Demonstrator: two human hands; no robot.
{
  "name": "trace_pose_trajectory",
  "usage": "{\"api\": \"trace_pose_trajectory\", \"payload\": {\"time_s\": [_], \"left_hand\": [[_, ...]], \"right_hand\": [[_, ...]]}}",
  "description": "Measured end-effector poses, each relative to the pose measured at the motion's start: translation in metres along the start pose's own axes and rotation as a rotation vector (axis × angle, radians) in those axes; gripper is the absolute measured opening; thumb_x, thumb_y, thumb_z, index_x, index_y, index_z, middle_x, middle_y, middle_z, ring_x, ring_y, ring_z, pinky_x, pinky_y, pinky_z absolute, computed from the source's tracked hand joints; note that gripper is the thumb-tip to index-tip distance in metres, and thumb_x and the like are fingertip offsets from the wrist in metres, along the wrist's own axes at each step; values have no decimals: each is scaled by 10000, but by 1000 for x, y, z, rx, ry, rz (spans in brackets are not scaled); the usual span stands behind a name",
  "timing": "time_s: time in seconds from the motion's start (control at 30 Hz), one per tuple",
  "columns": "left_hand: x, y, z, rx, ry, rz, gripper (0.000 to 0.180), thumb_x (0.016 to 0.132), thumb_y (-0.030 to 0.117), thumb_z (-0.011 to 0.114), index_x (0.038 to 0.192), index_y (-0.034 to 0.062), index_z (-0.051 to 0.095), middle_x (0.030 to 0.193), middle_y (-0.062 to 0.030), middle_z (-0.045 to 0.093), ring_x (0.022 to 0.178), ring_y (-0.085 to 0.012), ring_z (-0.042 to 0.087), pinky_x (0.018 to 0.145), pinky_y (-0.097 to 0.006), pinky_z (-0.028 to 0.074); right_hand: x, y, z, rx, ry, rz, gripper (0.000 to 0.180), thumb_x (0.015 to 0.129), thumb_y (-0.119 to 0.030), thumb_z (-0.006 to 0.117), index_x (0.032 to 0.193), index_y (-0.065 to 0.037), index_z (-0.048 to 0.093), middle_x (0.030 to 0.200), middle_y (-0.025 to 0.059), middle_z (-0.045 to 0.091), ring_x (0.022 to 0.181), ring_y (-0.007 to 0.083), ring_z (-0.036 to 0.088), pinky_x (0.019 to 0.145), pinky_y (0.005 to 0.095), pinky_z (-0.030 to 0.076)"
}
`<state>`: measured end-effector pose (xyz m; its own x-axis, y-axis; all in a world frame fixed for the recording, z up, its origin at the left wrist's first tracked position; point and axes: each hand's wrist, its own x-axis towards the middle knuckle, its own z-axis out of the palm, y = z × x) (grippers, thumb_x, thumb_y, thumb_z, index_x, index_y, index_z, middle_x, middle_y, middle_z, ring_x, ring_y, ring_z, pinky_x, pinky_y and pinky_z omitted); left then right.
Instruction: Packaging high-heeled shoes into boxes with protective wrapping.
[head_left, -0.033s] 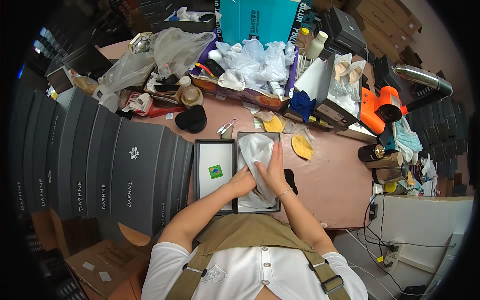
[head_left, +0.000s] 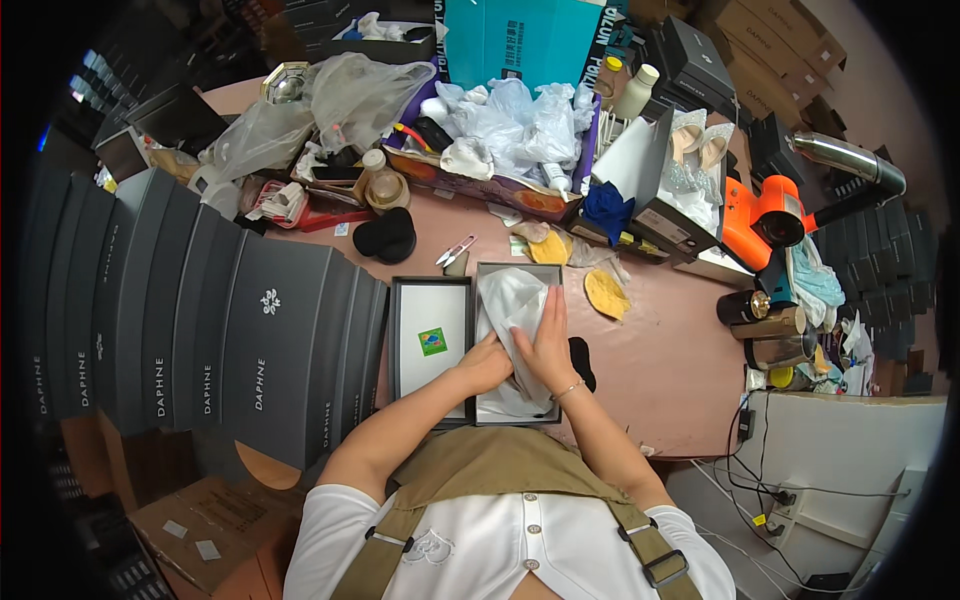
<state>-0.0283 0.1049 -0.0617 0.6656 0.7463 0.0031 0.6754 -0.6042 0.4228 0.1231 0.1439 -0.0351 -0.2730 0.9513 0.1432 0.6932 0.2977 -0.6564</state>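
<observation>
White wrapping, paper or cloth (head_left: 515, 295), lies bunched and creased inside an open grey shoe box (head_left: 519, 268) in front of me. My right hand (head_left: 545, 350) rests on its right side, fingers stretched and thumb apart. At the wrapping's left edge, my left hand (head_left: 486, 366) has its fingers curled on it, the tips partly hidden. What the wrapping covers cannot be seen. Against the box's left side lies the dark-rimmed, white-lined lid (head_left: 432, 300), with a small green square card (head_left: 431, 342) in it.
Dark grey shoe boxes (head_left: 280, 350) stand stacked at left. Thread snips (head_left: 457, 250), a black pad (head_left: 384, 236) and yellow cloth pieces (head_left: 605, 294) lie beyond the box. Farther back are a bin of white plastic bags (head_left: 510, 125), boxed pale shoes (head_left: 690, 150) and an orange heat blower (head_left: 765, 215).
</observation>
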Motion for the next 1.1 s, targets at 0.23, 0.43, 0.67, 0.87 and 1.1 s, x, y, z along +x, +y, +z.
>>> {"api": "trace_pose_trajectory", "payload": {"time_s": [0.23,0.43,0.67,0.87,1.1], "left_hand": [[-13,12,-1,169,-242,-24,190,771,117,524,808,94,708,914,-78,659,1005,-246,580,1056,-463,275],[-58,26,-13,-125,493,-106,242,767,68,579,1008,49,582,1043,-129,595,979,-294,577,1006,-462,373],[-103,25,49,-320,27,-927,271,876,240,521,984,-6,559,941,-202,614,852,-392,611,745,-470,493],[-87,33,47,-169,47,-837,224,884,204,513,930,-15,528,864,-232,609,822,-425,606,722,-496,489],[-154,81,-88,-711,334,-774,213,907,163,595,850,-32,530,761,-77,616,614,-146,550,593,-316,452]], "right_hand": [[3,0,8,-78,-210,33,637,808,-126,600,1351,78,335,1435,334,214,1289,454,334,1072,508,266],[7,17,28,-688,-280,-259,479,840,-161,487,1270,49,463,1336,181,461,1280,340,385,1084,569,187],[-23,6,-42,-122,-2,-116,387,823,-175,620,1186,-56,557,1143,164,576,1080,309,535,966,483,367],[-105,67,-55,251,-182,253,345,841,-139,628,1137,29,574,991,197,624,821,284,628,746,354,499],[-117,26,-81,644,-59,371,453,908,-243,600,1276,3,501,1188,146,574,988,221,603,866,348,492]]}}
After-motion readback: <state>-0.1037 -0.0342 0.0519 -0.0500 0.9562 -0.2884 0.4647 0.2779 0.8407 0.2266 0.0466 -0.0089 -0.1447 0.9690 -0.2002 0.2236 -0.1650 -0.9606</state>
